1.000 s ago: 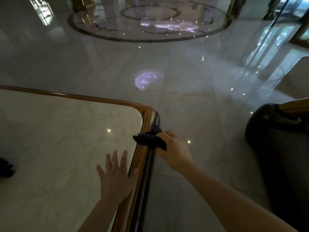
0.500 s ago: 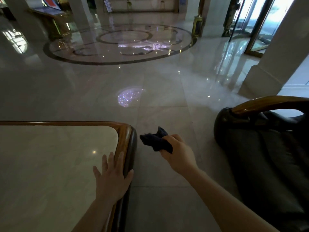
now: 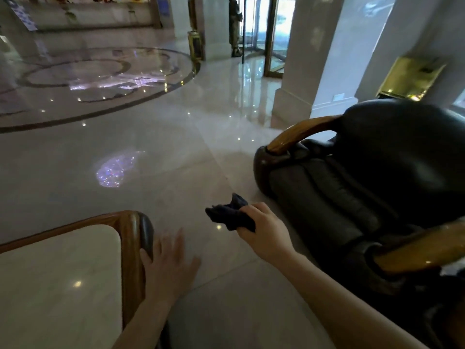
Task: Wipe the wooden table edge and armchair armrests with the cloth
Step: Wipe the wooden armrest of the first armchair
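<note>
The right hand (image 3: 264,229) clutches the limp, light cloth (image 3: 230,217) bunched (left hand (image 3: 169,265) spread, empty), best gripped wadded.

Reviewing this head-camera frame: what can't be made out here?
- Left hand: motion-blurred, so contact with the table edge is unclear.
- Near armrest: cut off by the right frame edge.
- Cloth: its lower part is hidden inside the right hand.
- Armchair seat: too dark to read.

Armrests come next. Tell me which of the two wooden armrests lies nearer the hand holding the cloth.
The near armrest, at the picture's lower right, just right of the right hand and its dark cloth. The far armrest curves up beyond the seat, farther off.
</note>
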Demonstrator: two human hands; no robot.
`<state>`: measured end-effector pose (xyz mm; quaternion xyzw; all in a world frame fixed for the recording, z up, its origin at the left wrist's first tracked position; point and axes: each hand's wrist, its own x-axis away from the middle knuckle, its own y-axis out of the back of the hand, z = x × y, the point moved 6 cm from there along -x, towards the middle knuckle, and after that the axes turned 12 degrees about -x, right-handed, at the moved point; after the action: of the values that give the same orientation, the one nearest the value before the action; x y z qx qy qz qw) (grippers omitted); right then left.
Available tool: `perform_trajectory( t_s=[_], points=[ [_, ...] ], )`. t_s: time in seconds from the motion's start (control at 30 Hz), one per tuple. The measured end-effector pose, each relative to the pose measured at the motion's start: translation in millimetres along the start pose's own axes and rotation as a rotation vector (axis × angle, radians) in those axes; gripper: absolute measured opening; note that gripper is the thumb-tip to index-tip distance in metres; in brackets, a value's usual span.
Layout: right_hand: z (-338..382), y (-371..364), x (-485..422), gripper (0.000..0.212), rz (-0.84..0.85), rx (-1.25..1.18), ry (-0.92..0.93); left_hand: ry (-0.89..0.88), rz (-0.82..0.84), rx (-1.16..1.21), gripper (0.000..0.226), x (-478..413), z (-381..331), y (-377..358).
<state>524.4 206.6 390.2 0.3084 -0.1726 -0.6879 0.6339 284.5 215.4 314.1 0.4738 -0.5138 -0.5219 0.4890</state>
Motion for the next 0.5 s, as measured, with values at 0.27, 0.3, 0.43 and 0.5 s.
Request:
perform_trajectory(
  t_s=[0.27, 0.3, 0.43, 0.5],
  points=[
    [-27.6, 51.9, 67.8, 0.035, -0.196, 0.019, -0.173, -0.209, 0.010, 0.009, 0.079, 5.4, -63.1, 14.9],
    [-31.3, 59.1, 73.9, 0.034, -0.217, 0.026, -0.191, -0.230, 0.012, 0.010, 0.078, 6.4, -71.9, 16.6],
    [-49.0, 93.0, 105.3, 0.031, -0.304, 0.039, -0.266, -0.309, 0.028, -0.008, 0.079, 11.8, -115.4, 18.7],
    [-59.0, 112.4, 122.6, 0.030, -0.342, 0.045, -0.292, -0.360, 0.050, 0.008, 0.079, 14.7, -141.7, 16.6]
  ],
)
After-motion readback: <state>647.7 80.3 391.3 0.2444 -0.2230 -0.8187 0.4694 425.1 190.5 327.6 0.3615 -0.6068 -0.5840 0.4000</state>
